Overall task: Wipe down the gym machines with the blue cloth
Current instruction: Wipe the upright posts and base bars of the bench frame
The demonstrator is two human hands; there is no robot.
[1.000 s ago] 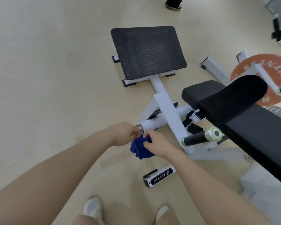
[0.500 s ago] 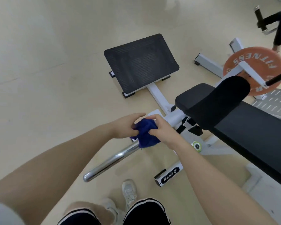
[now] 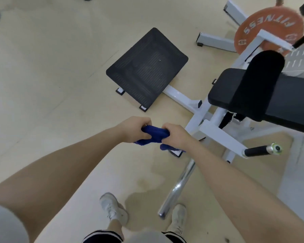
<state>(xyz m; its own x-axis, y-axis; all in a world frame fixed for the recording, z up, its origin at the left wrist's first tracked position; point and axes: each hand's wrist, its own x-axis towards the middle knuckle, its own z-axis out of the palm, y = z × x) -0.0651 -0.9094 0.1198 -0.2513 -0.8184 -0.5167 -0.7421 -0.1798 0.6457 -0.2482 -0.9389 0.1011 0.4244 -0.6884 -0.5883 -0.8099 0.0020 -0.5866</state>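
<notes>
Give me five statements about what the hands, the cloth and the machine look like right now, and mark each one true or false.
1. Both hands grip the blue cloth. True: the left hand and the right hand each hold an end of it.
2. The cloth is wrapped around the chrome bar. False: it is held between the hands, off the bar.
3. An orange weight plate sits at the upper right. True.
4. The black footplate lies on the padded bench. False: it stands on the floor, apart from the bench.
5. The right hand holds the black handle with the green end cap. False: nothing touches that handle.
</notes>
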